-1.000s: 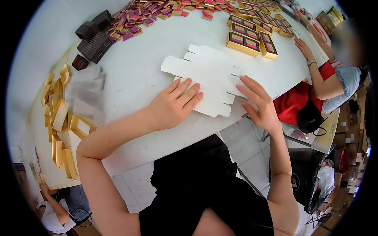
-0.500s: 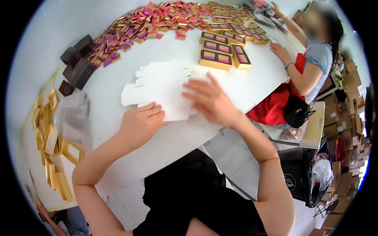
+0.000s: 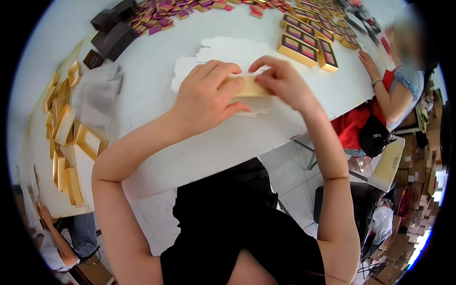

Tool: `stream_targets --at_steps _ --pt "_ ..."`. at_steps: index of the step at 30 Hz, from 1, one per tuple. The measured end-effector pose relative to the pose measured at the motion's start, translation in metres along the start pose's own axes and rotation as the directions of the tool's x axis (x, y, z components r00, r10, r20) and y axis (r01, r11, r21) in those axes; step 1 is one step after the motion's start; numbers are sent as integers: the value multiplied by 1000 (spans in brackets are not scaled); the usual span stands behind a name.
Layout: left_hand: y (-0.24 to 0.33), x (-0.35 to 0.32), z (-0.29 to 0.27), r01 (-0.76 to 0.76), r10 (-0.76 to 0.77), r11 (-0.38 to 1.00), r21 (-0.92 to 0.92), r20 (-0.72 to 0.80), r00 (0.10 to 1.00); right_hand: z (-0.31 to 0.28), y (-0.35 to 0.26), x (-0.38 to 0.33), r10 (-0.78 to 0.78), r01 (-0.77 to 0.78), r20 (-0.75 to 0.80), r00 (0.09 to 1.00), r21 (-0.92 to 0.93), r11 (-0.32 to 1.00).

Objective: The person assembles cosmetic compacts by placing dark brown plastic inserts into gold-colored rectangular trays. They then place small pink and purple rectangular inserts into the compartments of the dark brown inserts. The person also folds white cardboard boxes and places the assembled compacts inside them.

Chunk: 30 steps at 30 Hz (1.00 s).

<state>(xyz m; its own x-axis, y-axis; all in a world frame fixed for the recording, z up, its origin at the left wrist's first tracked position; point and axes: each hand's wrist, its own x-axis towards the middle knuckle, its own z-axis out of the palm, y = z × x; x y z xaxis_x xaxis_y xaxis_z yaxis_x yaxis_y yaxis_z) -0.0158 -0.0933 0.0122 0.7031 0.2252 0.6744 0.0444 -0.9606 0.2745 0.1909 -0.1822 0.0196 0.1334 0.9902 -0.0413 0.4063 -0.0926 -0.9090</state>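
Between my hands, a little above the stack of flat white card blanks [image 3: 216,50], is a gold card box piece [image 3: 251,88], folded into a long narrow shape. My left hand [image 3: 205,97] has its fingers curled around the left end, with the thumb beneath. At the other end my right hand [image 3: 285,85] grips the piece with bent fingers, slightly blurred. The blanks lie flat on the white table, their notched edges showing beyond my hands. My fingers hide both ends of the gold piece.
Empty gold box frames [image 3: 61,123] and clear plastic sleeves [image 3: 97,95] lie at the left. Dark plastic trays [image 3: 114,40] are stacked behind them. Small coloured boxes [image 3: 175,12] and filled gold boxes [image 3: 298,49] cover the far side. A co-worker's hand [image 3: 369,65] rests on the right edge.
My hands have come off the flat white blanks and now hold the gold box piece between them. The view has shifted, so the table sits higher in the picture.
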Motion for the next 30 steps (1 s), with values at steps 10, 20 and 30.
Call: stream_targets --at_steps 10,20,30 --pt "-7 -28 11 -21 19 995 93 15 1000 40 -1 -29 -618 468 49 785 -701 538" --pt "-24 6 6 203 -251 961 188 281 927 2 -11 34 -60 169 240 969 -462 871" --pt "7 31 -22 464 -592 464 -754 125 796 73 -48 -28 -682 600 -182 708 -354 718"
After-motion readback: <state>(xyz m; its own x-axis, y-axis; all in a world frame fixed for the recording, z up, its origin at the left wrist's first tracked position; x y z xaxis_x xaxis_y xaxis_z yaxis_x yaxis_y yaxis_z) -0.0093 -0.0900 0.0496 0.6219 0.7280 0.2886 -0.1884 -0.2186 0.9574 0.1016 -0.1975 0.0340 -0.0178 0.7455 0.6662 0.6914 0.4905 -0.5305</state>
